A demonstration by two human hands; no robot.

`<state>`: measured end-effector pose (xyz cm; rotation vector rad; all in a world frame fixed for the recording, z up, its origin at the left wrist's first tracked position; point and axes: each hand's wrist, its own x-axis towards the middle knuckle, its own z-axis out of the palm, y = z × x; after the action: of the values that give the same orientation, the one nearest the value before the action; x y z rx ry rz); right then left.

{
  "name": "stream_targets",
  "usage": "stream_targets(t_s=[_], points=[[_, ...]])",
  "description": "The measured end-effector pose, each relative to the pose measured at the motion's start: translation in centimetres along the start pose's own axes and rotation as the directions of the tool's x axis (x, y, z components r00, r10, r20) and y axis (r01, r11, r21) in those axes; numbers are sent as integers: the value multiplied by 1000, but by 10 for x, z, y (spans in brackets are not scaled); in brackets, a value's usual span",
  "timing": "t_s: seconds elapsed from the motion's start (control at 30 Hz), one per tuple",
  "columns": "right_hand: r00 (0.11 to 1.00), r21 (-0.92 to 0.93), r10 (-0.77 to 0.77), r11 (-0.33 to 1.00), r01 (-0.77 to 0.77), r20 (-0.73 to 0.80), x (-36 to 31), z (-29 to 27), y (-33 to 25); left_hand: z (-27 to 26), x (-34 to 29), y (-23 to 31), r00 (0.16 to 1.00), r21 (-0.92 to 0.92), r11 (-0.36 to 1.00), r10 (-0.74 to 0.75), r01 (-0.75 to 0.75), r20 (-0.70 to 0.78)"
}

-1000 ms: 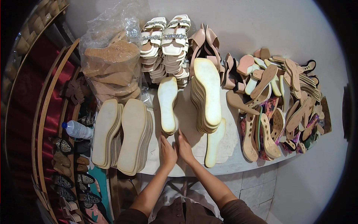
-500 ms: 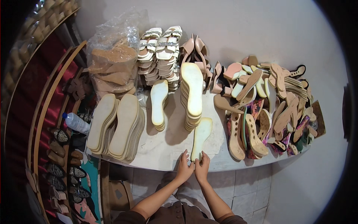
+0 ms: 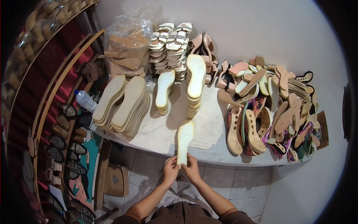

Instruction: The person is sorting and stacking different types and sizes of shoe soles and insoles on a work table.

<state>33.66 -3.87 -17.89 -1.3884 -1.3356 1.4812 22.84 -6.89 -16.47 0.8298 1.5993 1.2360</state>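
Observation:
A pale cream shoe insole (image 3: pixel 185 138) points away from me at the table's near edge, its narrow heel end toward my body. My left hand (image 3: pixel 171 171) grips the left side of that end, and my right hand (image 3: pixel 191 170) grips the right side, thumbs on top. Beyond the insole's broad tip stands a tall stack of similar cream insoles (image 3: pixel 195 78). A shorter cream stack (image 3: pixel 164 89) is to its left. Two thick stacks of beige insoles, one on the far left (image 3: pixel 109 100) and one beside it (image 3: pixel 128 102), lie side by side.
The white table (image 3: pixel 156 143) bears white sandals (image 3: pixel 175 41), pink heeled shoes (image 3: pixel 203 44) and a plastic bag of tan soles (image 3: pixel 128 52) at the back. Loose soles and wedges (image 3: pixel 255 130) crowd its right side. At left are a water bottle (image 3: pixel 85 100) and a shoe rack (image 3: pixel 59 93).
Both hands have closed on the insole's heel end and drawn it toward me and a little left, partly past the table edge. The whole view has shifted slightly.

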Motion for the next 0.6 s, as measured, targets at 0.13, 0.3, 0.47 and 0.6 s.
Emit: stream_targets(t_s=[0.13, 0.3, 0.47, 0.6], points=[[991, 55, -119, 992, 115, 68, -17, 19, -2, -19, -23, -6, 993, -4, 999, 46, -47, -106], [950, -71, -308, 948, 311, 51, 3, 38, -24, -35, -5, 6, 972, -1, 988, 151, -154, -179], [920, 23, -391, 920, 391, -20, 53, 54, -72, -46, 53, 48, 974, -81, 979, 175, -188, -147], [895, -12, -444, 896, 444, -40, 104, 68, -106, -54, 113, 74, 943, -26, 953, 296, -303, -153]])
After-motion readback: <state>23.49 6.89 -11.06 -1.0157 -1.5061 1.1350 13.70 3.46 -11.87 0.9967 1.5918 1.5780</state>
